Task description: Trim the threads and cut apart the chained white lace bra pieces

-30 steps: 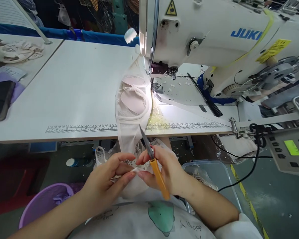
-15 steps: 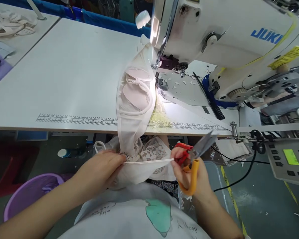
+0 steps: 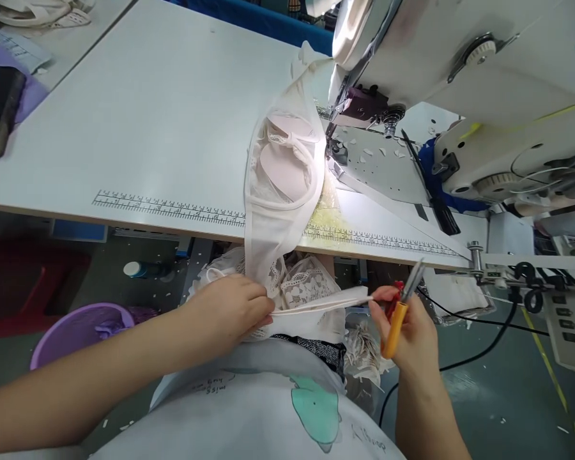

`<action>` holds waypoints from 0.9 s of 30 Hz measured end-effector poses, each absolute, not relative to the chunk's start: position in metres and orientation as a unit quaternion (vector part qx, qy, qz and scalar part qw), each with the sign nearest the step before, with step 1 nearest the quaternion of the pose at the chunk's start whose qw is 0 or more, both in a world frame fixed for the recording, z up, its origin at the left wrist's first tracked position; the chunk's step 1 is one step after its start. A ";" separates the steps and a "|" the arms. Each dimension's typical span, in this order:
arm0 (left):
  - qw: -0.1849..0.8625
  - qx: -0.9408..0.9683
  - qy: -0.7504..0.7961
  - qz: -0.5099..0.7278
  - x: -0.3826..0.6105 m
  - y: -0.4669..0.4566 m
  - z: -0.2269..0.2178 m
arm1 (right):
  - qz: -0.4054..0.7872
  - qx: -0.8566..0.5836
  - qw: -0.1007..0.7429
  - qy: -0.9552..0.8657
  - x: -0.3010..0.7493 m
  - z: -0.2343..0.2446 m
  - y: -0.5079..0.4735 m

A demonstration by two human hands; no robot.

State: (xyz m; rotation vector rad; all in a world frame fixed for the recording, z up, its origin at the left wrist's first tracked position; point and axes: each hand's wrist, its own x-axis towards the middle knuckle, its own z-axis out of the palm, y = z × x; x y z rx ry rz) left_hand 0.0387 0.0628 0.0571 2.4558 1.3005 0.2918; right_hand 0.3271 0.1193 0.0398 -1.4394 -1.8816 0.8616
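Note:
A pale bra [image 3: 282, 211] hangs from beside the sewing machine's needle over the table's front edge, its lower part in my lap. My left hand [image 3: 237, 303] is closed on the white band [image 3: 316, 310] of the garment. My right hand [image 3: 407, 332] pinches the band's other end between thumb and finger, so the strip is stretched between my hands. The same right hand also holds scissors [image 3: 397, 319] with orange and red handles, blades pointing up and away. Lace cups [image 3: 306, 281] lie bunched behind the band.
The sewing machine [image 3: 441, 64] stands at the right of the white table [image 3: 148, 115], which bears a printed ruler [image 3: 172, 207]. Black-handled tweezers [image 3: 431, 185] lie by the machine. A phone [image 3: 0, 108] rests at far left. Below are a purple bin [image 3: 81, 326] and a control box [image 3: 570, 326].
Both hands have shifted right in the picture, the right one farther, as the view also moved. The band is stretched out more, and the scissors have turned more edge-on.

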 end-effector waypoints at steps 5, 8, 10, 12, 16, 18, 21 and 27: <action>0.186 0.875 0.442 0.064 0.054 0.071 0.067 | 0.329 -0.378 0.257 -0.826 0.294 0.049 0.121; 0.192 0.879 0.435 0.034 0.062 0.075 0.071 | 0.394 -0.251 0.185 -0.864 0.264 0.049 0.121; 0.190 0.887 0.421 0.020 0.062 0.076 0.071 | 0.414 -0.249 0.157 -0.861 0.250 0.046 0.122; 0.176 0.895 0.410 0.019 0.057 0.073 0.069 | 0.456 -0.270 0.142 -0.836 0.246 0.044 0.123; 0.162 0.886 0.433 0.026 0.035 0.063 0.067 | 0.556 -0.299 0.133 -0.764 0.252 0.042 0.126; 0.172 0.868 0.466 0.024 0.022 0.059 0.069 | 0.575 -0.307 0.129 -0.747 0.255 0.041 0.127; 0.193 0.836 0.509 0.066 0.007 0.054 0.073 | 0.574 -0.321 0.124 -0.743 0.256 0.041 0.127; 0.303 0.707 0.594 0.236 -0.005 0.049 0.072 | 0.588 -0.344 0.108 -0.724 0.256 0.044 0.127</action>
